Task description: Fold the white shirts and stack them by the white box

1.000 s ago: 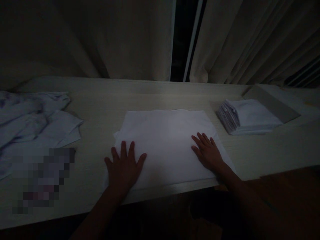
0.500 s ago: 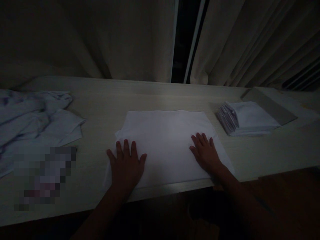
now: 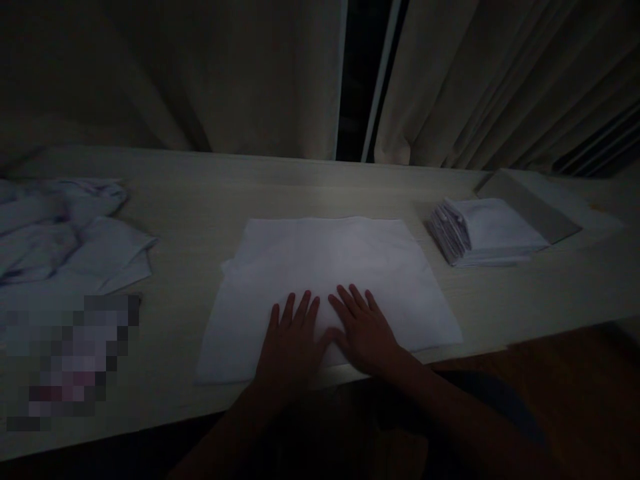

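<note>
Cloth, where: we've got the white cloth (image 3: 325, 257) flat on the table (image 3: 210, 187), mid-view, right in front of us, approx. a wide trapezoid as seen from here.
Left grip: our left grip (image 3: 293, 343) is palm down on the cloth's nr half, fingers slightly apart, nothing pinched.
Right grip: our right grip (image 3: 367, 330) is likewise flat w/ fingers fanned, no hold on anything; thumbs meet or nearly so, can't tell which.
Feel: we'd judge it light, soft, limp; prob. not fragile, but it'd crease easily & may slide on the smooth top if pushed.
Hold pts: we'd pinch the nr corners or far corners, thumb under, esp. since mid-cloth would only bunch up.
Left side: small tab pokes out partway up; poss. a 2nd layer, we can't be sure.
Nr edge: runs close to the table's front edge, so we've little room our side.
Far edge: slightly wavy; a strip of table lies btwn it & the curtain (image 3: 250, 80).
R room: gap, then folded stack (image 3: 503, 227) w/ a grey board (image 3: 535, 200) behind.
L room: wider gap, then loose pile (image 3: 45, 233); item in front of it is pixelated, so we can't ID it.
</note>
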Tool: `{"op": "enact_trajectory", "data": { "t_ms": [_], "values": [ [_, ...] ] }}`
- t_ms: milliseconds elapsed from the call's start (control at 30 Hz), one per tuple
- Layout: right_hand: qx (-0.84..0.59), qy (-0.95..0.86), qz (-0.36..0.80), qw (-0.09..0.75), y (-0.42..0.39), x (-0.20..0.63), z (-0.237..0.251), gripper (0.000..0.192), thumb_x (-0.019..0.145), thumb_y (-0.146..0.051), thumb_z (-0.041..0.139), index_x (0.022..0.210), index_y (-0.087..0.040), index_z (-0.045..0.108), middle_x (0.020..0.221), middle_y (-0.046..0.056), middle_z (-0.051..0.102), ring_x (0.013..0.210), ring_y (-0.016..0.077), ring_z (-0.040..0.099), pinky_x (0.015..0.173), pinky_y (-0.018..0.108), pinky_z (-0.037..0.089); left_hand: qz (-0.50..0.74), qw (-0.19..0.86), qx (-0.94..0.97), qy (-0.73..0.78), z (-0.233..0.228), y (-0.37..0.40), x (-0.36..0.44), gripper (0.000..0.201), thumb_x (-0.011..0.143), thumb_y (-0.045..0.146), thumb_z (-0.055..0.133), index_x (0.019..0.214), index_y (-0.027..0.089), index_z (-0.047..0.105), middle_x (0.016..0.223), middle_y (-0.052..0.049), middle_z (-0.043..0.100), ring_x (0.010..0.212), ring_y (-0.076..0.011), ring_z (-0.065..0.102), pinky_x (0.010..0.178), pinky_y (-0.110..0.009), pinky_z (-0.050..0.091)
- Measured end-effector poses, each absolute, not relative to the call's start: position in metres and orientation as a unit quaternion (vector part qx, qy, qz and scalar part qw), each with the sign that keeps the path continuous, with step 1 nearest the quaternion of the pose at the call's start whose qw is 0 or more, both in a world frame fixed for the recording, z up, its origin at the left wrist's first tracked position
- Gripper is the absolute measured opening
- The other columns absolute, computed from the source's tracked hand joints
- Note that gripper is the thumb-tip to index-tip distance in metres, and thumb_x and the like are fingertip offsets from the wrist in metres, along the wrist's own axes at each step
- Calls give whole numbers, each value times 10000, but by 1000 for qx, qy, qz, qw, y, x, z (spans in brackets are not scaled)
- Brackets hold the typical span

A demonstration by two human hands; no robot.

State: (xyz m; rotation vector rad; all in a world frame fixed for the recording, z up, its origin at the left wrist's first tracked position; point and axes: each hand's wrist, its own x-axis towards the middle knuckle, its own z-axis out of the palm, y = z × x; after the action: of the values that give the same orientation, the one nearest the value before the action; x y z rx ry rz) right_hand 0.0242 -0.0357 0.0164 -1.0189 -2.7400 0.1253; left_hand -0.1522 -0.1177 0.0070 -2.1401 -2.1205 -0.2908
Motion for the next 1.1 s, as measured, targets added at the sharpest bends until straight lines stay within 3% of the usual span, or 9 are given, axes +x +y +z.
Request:
{"op": "enact_trajectory", "data": {
  "t_ms": [367,700,900,1100],
  "values": [
    [-451,-888,23,84,0,93,12,620,976,-621,294,1525,-335,269,1610,-16,207,1488,272,129,1195,539,155,-96,34,-697,-710,7,-117,-152,702,924,577,375,1506,195,284,1601,-88,254,1489,-333,119,1193,-599,131],
    [-551,-830,-39,77,32,143,2,605,998,-587,236,1541,-322,238,1599,33,250,1474,277,193,1154,547,230,-92,42,-657,-747,5,-120,-162,736,895,658,347,1505,247,319,1612,-70,227,1483,-375,111,1172,-627,110],
    [-547,-832,-45,85,31,141,0,611,997,-594,232,1541,-314,245,1597,43,260,1473,268,198,1158,536,226,-94,57,-597,-795,5,-126,-190,846,888,680,318,1498,93,310,1597,-204,204,1480,-386,110,1177,-546,145],
    [-550,-830,-39,86,31,142,-2,619,991,-607,235,1536,-316,256,1598,40,256,1474,270,197,1156,537,233,-105,71,-537,-834,8,-131,-203,899,867,708,297,1501,70,291,1604,-207,175,1479,-408,74,1167,-563,115]
  ]
}}
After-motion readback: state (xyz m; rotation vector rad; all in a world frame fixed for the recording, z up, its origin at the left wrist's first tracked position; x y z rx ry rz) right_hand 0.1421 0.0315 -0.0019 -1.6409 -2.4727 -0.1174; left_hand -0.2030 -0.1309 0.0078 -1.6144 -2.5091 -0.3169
